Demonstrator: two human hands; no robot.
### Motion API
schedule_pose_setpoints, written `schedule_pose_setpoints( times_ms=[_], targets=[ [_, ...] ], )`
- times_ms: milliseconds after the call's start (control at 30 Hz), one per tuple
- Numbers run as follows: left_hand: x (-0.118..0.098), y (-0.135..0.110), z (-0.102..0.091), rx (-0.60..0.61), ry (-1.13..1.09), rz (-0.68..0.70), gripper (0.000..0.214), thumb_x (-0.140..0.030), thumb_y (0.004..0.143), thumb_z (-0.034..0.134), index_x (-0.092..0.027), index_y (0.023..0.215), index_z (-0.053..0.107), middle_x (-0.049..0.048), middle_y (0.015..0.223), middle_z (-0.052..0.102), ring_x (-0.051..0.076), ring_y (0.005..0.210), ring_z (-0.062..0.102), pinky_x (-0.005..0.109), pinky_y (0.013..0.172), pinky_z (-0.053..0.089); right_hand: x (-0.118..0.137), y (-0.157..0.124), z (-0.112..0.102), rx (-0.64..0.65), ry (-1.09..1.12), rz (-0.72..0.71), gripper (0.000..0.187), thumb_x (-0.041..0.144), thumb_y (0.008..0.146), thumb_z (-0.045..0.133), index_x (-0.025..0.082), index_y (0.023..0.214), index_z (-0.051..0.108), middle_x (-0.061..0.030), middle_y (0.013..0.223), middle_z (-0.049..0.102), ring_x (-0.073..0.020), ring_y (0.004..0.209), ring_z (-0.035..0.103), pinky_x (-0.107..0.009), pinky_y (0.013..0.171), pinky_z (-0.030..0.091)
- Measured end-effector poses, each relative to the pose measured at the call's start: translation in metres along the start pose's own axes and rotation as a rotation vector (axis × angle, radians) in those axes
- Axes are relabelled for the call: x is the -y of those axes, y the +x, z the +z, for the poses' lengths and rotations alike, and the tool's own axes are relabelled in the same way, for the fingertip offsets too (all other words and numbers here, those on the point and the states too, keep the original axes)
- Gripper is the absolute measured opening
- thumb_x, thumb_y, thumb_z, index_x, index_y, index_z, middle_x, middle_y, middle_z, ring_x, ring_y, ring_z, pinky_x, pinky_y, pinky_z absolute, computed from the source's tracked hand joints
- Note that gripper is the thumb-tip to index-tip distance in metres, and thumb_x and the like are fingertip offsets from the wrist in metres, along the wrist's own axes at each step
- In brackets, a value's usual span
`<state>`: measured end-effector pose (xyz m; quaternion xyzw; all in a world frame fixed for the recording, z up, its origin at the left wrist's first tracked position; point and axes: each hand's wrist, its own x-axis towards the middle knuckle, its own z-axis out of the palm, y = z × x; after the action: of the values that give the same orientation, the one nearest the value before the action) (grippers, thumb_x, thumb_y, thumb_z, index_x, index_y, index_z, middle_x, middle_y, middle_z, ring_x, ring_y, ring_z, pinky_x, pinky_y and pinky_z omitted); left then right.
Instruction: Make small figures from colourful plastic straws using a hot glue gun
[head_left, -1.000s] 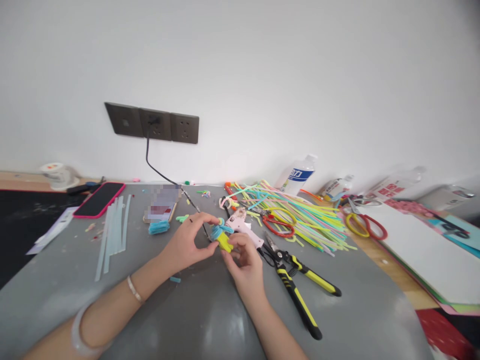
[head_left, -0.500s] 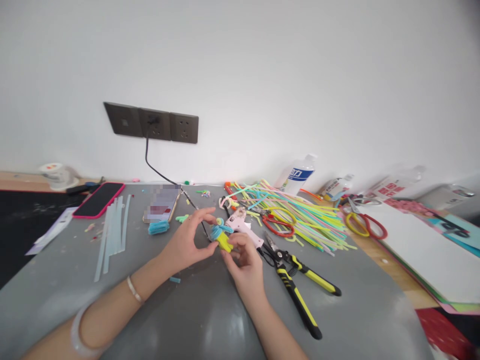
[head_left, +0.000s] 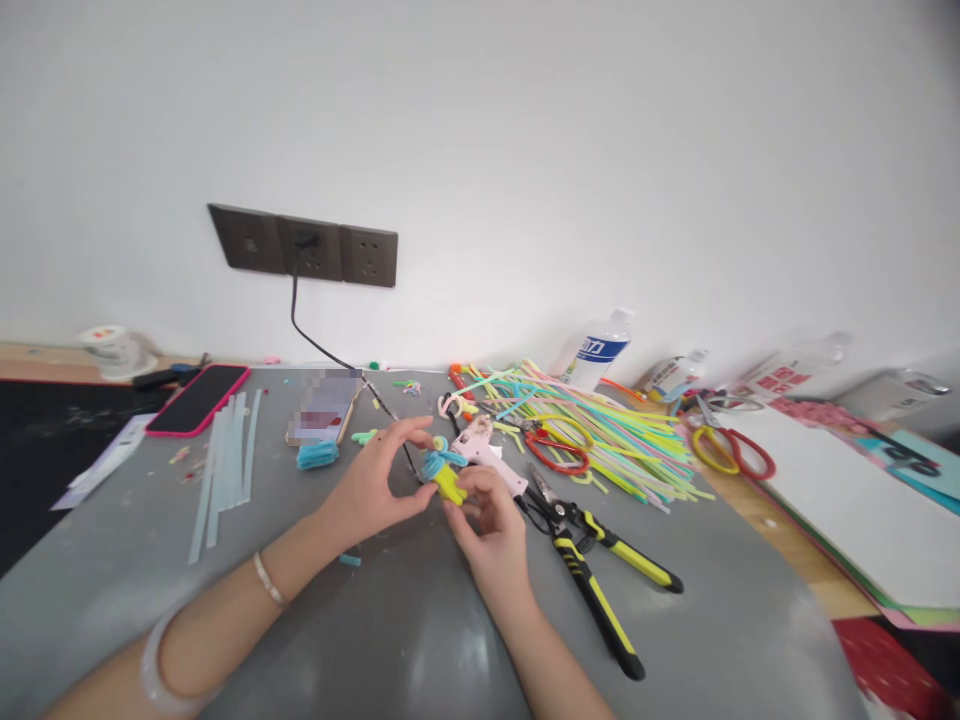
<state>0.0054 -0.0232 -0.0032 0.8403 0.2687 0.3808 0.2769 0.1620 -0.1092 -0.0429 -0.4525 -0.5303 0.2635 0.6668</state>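
Between my two hands is a small figure of blue and yellow pipe cleaners (head_left: 448,484), held a little above the grey table mat (head_left: 360,630). My left hand (head_left: 379,480) curves around its blue upper part, thumb and fingertips against it. The thumb and fingers of my right hand (head_left: 491,520) pinch its yellow lower part. Just behind the figure lies a pink glue gun (head_left: 491,455), partly hidden by my right hand. Black and yellow pliers (head_left: 592,560) rest with handles spread to the right of that hand. A blue pipe cleaner bundle (head_left: 317,455) lies left of my left hand.
A heap of coloured pipe cleaners (head_left: 630,440) spreads at the back right, with red and yellow scissors (head_left: 559,447) on it. Glue sticks (head_left: 225,470), a pink-edged phone (head_left: 199,400) and a second phone (head_left: 324,405) lie left. Bottles, including a white one (head_left: 596,350), stand along the wall.
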Motion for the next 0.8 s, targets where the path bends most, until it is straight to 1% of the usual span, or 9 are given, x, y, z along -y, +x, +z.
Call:
schedule_pose_setpoints(
  times_ms=[267, 600, 800],
  targets=[
    [0.0023, -0.0002, 0.0004, -0.001, 0.004, 0.010, 0.065, -0.016, 0.080, 0.065, -0.027, 0.137, 0.036, 0.0057, 0.112, 0.066, 0.023, 0.110, 0.064, 0.041, 0.101, 0.045, 0.0009, 0.0003, 0.0006, -0.002, 0.012, 0.007, 0.010, 0.019, 0.086, 0.065, 0.024, 0.092, 0.058, -0.0049, 0.095, 0.055, -0.0176, 0.087, 0.061, -0.022, 0.061, 0.054],
    [0.0001, 0.0006, 0.0001, -0.007, -0.011, 0.024, 0.064, -0.016, 0.079, 0.064, -0.026, 0.136, 0.036, 0.0062, 0.111, 0.067, 0.023, 0.108, 0.065, 0.042, 0.101, 0.045, 0.0010, -0.0007, -0.0001, 0.010, 0.023, 0.007, 0.012, 0.017, 0.087, 0.064, 0.024, 0.094, 0.057, -0.0044, 0.096, 0.054, -0.0172, 0.088, 0.060, -0.022, 0.063, 0.055],
    [0.0024, 0.0001, 0.0003, 0.000, -0.011, 0.017, 0.065, -0.016, 0.080, 0.064, -0.026, 0.137, 0.035, 0.0061, 0.113, 0.066, 0.022, 0.110, 0.064, 0.042, 0.102, 0.045, -0.0018, -0.0017, -0.0011, 0.015, 0.039, 0.007, 0.010, 0.017, 0.087, 0.065, 0.023, 0.093, 0.059, -0.0058, 0.099, 0.054, -0.0168, 0.090, 0.061, -0.021, 0.063, 0.056]
  ],
)
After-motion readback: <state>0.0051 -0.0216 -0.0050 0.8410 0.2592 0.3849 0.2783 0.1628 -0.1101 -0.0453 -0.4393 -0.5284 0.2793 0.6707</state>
